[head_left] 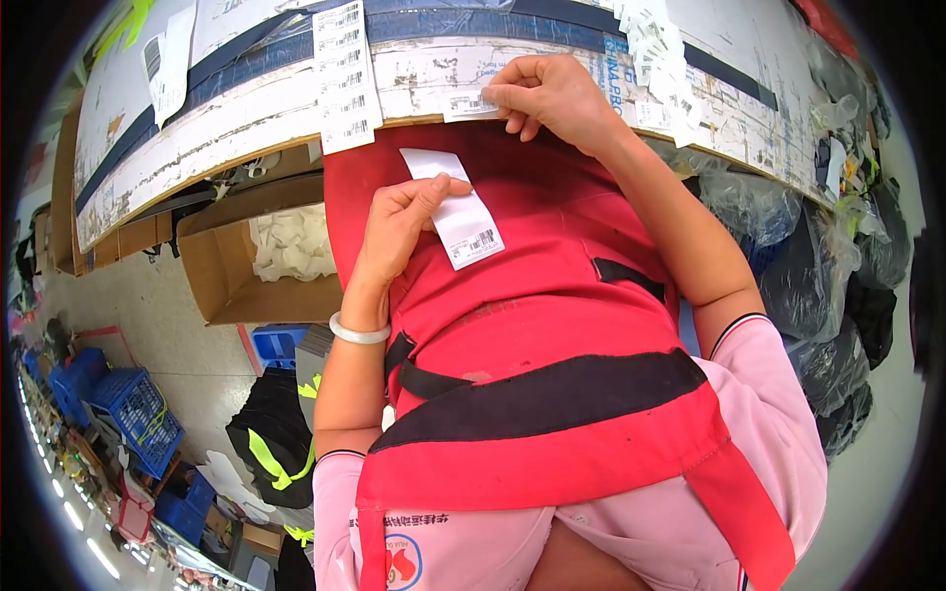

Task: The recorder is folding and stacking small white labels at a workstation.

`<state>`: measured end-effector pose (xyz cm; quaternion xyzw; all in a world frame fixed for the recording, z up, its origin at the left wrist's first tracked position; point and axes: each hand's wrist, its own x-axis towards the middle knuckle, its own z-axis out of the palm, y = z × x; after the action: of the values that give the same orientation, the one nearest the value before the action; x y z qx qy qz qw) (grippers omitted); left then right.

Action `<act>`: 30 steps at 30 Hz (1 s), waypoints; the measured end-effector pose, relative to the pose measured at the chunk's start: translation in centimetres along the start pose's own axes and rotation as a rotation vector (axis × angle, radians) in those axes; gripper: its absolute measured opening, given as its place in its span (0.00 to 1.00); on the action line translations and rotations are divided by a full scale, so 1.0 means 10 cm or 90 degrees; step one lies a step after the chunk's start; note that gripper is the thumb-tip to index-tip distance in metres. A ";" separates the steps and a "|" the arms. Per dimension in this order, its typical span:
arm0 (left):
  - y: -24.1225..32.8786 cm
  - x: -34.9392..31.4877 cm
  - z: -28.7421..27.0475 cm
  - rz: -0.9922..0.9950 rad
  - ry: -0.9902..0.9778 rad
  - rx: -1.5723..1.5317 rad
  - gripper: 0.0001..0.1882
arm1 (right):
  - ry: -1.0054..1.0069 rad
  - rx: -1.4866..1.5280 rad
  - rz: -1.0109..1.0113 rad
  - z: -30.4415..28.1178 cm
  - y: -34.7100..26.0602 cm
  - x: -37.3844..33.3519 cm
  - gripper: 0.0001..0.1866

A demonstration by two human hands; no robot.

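A white strip of barcode labels (458, 219) hangs over my red apron, held between the thumb and fingers of my left hand (399, 222). Its printed end points down toward me. At the front edge of the worn table (246, 116), my right hand (557, 98) has its thumb and forefinger pinched at the right end of a small barcode label (467, 104). Whether this label is stuck to the tabletop I cannot tell. Left of it, a longer sheet of barcode labels (345, 79) lies across the table and overhangs the edge.
More label strips (658, 59) lie heaped at the right of the table, and another strip (169, 74) at the left. Beneath the table's left side stands a cardboard box (222, 281) with pale scraps inside. Black plastic bags (823, 286) crowd the right; blue crates (138, 414) stand far left.
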<state>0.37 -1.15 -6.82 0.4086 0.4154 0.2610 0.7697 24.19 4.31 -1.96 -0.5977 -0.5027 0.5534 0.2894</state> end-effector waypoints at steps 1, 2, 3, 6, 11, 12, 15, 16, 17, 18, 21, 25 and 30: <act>0.01 0.00 0.00 0.002 0.002 0.008 0.20 | 0.000 0.000 0.003 0.00 -0.01 0.00 0.11; 0.02 0.00 0.00 0.004 0.004 0.017 0.20 | 0.000 -0.001 0.006 0.00 -0.02 0.00 0.11; 0.02 0.00 0.00 0.004 0.003 0.017 0.20 | 0.000 -0.001 0.006 0.00 -0.01 0.00 0.11; 0.04 -0.01 0.01 0.005 0.004 0.026 0.20 | 0.007 -0.010 0.005 0.00 -0.01 0.00 0.11; 0.05 -0.01 0.02 -0.005 0.007 0.032 0.20 | 0.004 -0.013 -0.013 0.00 0.01 0.01 0.11; 0.04 -0.01 0.01 -0.005 0.007 0.031 0.20 | 0.004 -0.013 -0.013 0.00 0.01 0.00 0.11; 0.01 0.00 0.01 0.000 0.004 0.013 0.19 | 0.003 -0.010 -0.010 0.00 0.01 0.01 0.10; 0.01 -0.01 0.01 0.003 0.002 0.011 0.20 | 0.001 -0.013 -0.008 -0.01 0.02 0.02 0.10; 0.01 -0.01 0.01 0.006 -0.001 0.009 0.20 | -0.001 -0.017 -0.006 -0.01 0.02 0.02 0.10; 0.02 -0.01 0.01 0.006 0.000 0.009 0.20 | -0.001 -0.017 -0.006 -0.01 0.01 0.02 0.10; 0.04 -0.01 0.02 0.007 -0.002 0.032 0.20 | 0.003 -0.018 0.003 0.00 -0.01 0.02 0.10; 0.00 0.01 0.02 0.017 0.022 0.024 0.18 | 0.019 -0.053 -0.011 0.06 -0.03 -0.01 0.10; -0.02 0.01 -0.02 0.012 0.008 0.040 0.20 | 0.032 -0.106 -0.022 0.08 -0.03 0.00 0.10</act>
<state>0.26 -1.08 -7.10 0.4350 0.4241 0.2574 0.7514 23.30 4.23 -1.83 -0.6247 -0.5500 0.4891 0.2609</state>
